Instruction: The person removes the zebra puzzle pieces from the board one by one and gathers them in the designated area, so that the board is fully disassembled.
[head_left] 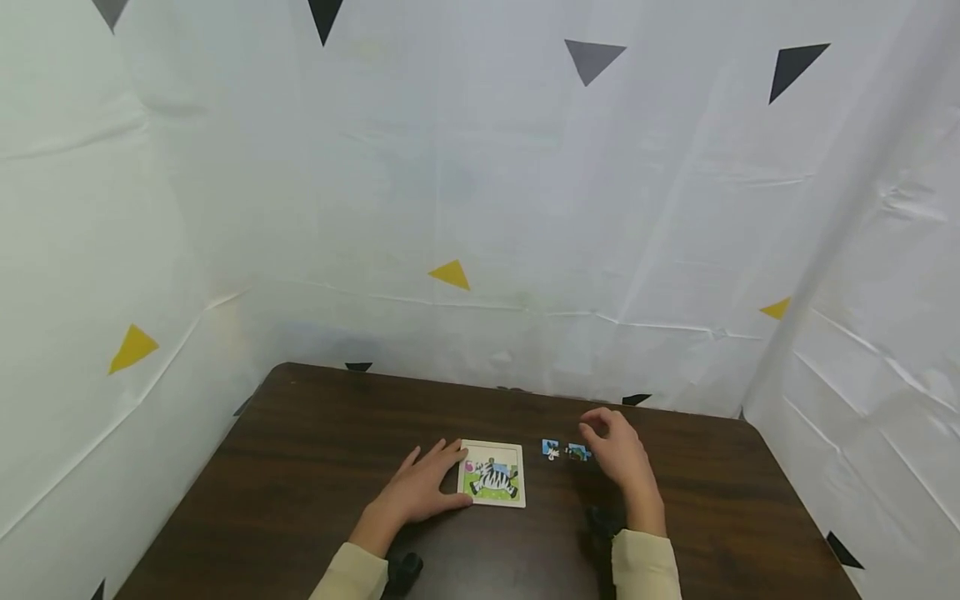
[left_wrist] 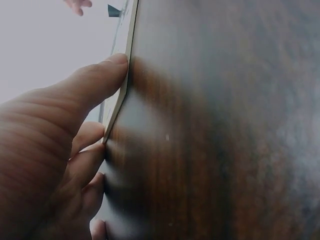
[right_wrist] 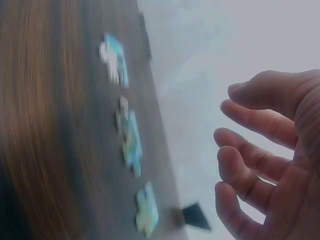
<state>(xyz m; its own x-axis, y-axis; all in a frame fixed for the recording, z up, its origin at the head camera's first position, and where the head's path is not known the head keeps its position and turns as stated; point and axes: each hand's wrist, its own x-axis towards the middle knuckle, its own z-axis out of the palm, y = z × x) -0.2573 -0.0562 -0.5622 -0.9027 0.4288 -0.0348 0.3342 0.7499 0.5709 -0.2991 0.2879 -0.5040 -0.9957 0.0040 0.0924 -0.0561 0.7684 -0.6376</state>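
A square wooden jigsaw board [head_left: 491, 473] with a pale frame and a zebra picture lies on the dark table. My left hand [head_left: 423, 487] holds its left side, thumb at the near corner and index finger at the far one. To the right of the board are a blue-and-white puzzle piece [head_left: 551, 449] and a blue-green piece [head_left: 577, 452]. A third blue-and-yellow piece [right_wrist: 147, 210] shows in the right wrist view, hidden behind the hand in the head view. Above the pieces, my right hand [head_left: 618, 454] hovers with loosely bent fingers and nothing in them.
The brown wooden table [head_left: 315, 450] has rounded far corners. White sheeting [head_left: 487, 183] with black, grey and yellow triangles hangs behind it and at both sides. A dark wrist device [head_left: 405, 571] sits by the left sleeve, another [head_left: 602, 523] by the right.
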